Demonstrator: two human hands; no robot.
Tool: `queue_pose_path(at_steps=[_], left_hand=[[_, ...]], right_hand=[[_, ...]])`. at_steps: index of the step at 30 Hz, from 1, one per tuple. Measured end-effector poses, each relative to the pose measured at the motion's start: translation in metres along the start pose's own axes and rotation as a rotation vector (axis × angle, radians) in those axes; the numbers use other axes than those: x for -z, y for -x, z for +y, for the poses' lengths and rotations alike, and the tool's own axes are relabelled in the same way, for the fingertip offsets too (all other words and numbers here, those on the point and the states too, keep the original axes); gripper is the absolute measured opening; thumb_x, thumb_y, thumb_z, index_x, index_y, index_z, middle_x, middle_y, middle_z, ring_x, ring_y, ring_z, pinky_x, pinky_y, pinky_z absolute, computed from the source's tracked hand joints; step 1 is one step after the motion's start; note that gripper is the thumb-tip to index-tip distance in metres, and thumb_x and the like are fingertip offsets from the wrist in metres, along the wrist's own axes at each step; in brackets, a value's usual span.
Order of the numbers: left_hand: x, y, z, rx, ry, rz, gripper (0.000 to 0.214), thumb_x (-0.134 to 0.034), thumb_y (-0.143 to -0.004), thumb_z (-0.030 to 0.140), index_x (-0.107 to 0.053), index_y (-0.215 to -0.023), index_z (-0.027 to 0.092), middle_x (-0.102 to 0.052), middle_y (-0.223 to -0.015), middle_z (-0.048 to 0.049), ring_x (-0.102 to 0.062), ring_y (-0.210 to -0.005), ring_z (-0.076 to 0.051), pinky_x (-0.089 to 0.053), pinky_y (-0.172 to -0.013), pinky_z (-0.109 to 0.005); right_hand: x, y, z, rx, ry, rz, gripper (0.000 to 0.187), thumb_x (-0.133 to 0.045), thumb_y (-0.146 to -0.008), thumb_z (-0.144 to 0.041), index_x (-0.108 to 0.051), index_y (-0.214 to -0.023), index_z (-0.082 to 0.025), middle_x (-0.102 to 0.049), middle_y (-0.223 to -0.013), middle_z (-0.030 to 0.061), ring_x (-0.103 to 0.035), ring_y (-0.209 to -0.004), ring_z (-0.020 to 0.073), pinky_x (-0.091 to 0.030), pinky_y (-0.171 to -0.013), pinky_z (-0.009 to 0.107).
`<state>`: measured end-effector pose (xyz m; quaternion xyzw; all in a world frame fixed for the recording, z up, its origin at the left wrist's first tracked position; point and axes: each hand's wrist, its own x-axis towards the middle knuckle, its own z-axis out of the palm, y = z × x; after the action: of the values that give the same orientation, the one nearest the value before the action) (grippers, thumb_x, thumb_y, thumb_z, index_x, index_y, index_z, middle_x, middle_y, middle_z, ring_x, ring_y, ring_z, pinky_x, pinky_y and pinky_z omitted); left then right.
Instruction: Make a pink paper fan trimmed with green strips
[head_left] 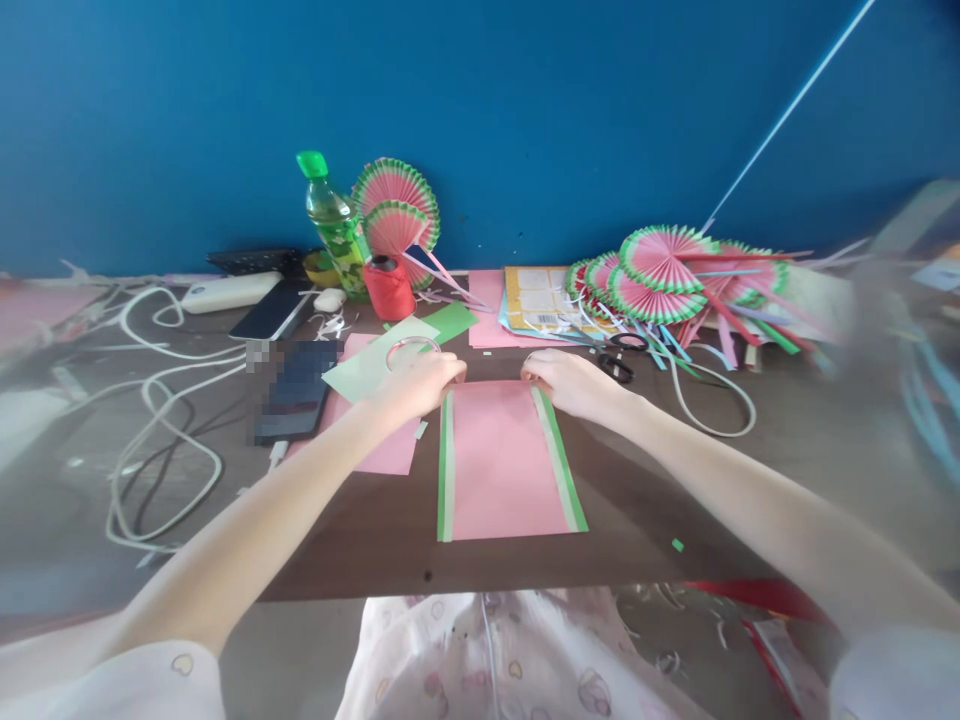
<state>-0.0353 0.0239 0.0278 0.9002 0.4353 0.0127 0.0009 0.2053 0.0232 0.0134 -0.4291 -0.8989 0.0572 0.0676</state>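
Note:
A pink sheet of paper (504,460) with green and pale green strips along its left and right edges lies on the brown desk before me. My left hand (429,384) is at its far left corner, fingers pinched on the paper's edge. At the far right corner my right hand (568,382) pinches the sheet likewise. The far edge looks slightly raised between them; the fingertips are partly hidden. Beside my left hand lie a pale green sheet (367,365) and a green sheet (453,322). Scissors with black handles (619,368) rest just beyond my right hand.
Pink-and-green folded paper fans (664,265) are piled at the back right; others (396,205) lean on the blue wall. A green-capped bottle (334,225) and a red roll (388,288) stand back left. White cables (161,455), a phone (295,395) and a power bank (231,293) occupy the left.

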Motion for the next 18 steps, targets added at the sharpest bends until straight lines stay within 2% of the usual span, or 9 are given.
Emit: queue_pose_path(at_steps=[7,14,18], left_hand=[[-0.001,0.005,0.007,-0.037,-0.078,0.036,0.020,-0.040,-0.080,0.006,-0.057,-0.080,0.016,-0.062,-0.083,-0.0057,-0.057,-0.081,-0.020,-0.036,-0.064,-0.029],[-0.008,0.012,0.012,-0.020,-0.199,0.083,0.018,-0.040,-0.081,0.005,-0.056,-0.081,0.014,-0.060,-0.082,-0.0056,-0.057,-0.076,-0.018,-0.035,-0.061,-0.029],[-0.008,0.017,0.019,-0.041,-0.330,0.094,0.020,-0.040,-0.080,0.001,-0.056,-0.081,0.014,-0.060,-0.081,-0.0057,-0.057,-0.075,-0.019,-0.035,-0.057,-0.029]], right_hand=[[-0.011,0.009,-0.007,-0.015,0.089,0.093,0.027,-0.043,-0.077,0.000,-0.062,-0.094,-0.011,-0.061,-0.099,0.0116,-0.053,-0.098,0.0222,-0.042,-0.086,0.032],[-0.019,0.016,-0.006,-0.005,0.093,0.188,0.028,-0.042,-0.079,0.000,-0.062,-0.093,-0.011,-0.060,-0.097,0.0111,-0.051,-0.098,0.0219,-0.043,-0.086,0.031],[-0.019,0.019,-0.008,-0.010,0.144,0.186,0.025,-0.041,-0.082,-0.002,-0.063,-0.090,-0.012,-0.060,-0.093,0.0103,-0.050,-0.093,0.0212,-0.043,-0.082,0.030]])
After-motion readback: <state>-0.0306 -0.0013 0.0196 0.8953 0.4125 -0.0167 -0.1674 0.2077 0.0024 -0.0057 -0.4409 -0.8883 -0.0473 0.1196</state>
